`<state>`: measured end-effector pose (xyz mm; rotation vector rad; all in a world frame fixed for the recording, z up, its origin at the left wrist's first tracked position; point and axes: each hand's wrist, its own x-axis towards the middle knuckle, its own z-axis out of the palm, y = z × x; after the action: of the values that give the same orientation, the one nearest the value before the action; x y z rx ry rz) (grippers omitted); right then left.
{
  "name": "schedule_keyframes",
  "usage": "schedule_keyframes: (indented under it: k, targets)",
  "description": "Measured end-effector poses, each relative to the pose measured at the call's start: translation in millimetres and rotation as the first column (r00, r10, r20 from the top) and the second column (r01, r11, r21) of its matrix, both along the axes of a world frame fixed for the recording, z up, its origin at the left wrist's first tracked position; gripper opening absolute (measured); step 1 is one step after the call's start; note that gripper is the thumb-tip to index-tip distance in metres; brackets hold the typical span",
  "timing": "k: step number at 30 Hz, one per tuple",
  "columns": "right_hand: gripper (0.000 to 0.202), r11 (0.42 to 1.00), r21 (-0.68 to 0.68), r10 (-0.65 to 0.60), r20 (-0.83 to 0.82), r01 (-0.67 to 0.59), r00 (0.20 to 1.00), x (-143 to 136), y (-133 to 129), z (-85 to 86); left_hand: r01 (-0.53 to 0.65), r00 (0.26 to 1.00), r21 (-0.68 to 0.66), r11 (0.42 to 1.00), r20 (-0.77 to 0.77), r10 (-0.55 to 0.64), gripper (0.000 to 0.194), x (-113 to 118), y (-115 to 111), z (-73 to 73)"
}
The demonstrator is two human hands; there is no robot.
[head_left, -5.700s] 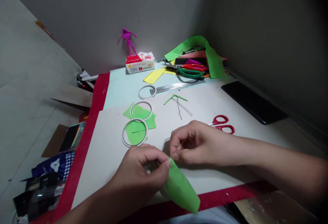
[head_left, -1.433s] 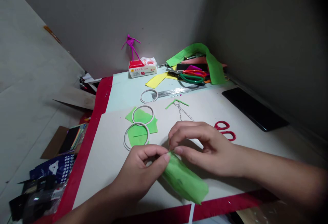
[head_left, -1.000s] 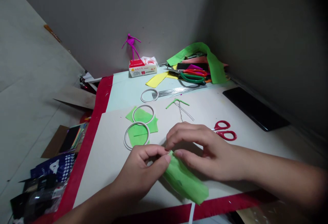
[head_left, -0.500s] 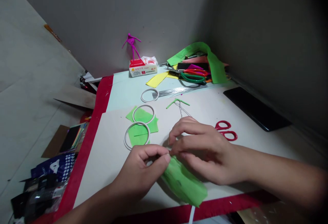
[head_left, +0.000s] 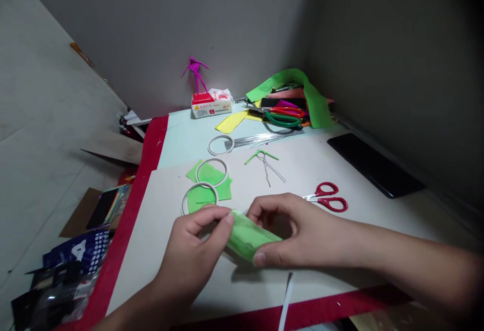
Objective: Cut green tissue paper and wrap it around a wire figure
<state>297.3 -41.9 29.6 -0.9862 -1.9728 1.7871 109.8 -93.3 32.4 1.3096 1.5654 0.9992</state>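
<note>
A curled piece of green crepe paper (head_left: pixel 249 237) is held above the table between both hands. My left hand (head_left: pixel 198 250) pinches its left end between thumb and fingers. At the other end, my right hand (head_left: pixel 291 235) has its thumb on the near edge and its fingers behind. Beyond the hands lies a twisted-wire figure (head_left: pixel 266 164) with green-wrapped arms and bare wire legs. Red-handled scissors (head_left: pixel 330 203) rest beside my right hand, their blades partly hidden. Two white tape rings (head_left: pixel 200 184) lie on flat green paper pieces (head_left: pixel 223 188) past my left hand.
A purple wire figure (head_left: pixel 195 71) stands on a small box (head_left: pixel 212 104) at the back. Thin wires (head_left: pixel 253 139), another tape ring (head_left: pixel 221 145) and a pile with green-and-red-handled scissors (head_left: pixel 283 117) are nearby. A black phone (head_left: pixel 374 164) lies right; a white strip (head_left: pixel 286 300) crosses the front edge.
My right hand has moved down from the paper's upper end to grip its right end. The paper has shifted up and left with my left hand, exposing the wire legs and scissors more.
</note>
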Motion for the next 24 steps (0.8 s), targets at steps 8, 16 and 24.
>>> schedule_keyframes:
  k: [8,16,24]
  targets:
    - [0.023,0.938,0.275,-0.198,-0.08,0.212,0.977,17.0,24.6,5.8,-0.342,0.931,0.048,0.938,0.148,0.332,0.02,-9.1,2.9,3.3]
    - [0.011,0.642,0.766,-0.518,0.414,0.021,0.749,32.3,74.3,-21.5,-0.265,0.835,-0.087,0.96,0.477,0.274,0.013,-4.6,17.6,13.0]
    - [0.008,0.632,0.769,-0.508,0.322,0.092,0.799,28.5,74.1,-22.5,0.012,0.908,-0.156,0.988,0.414,0.054,0.023,12.4,21.5,14.0]
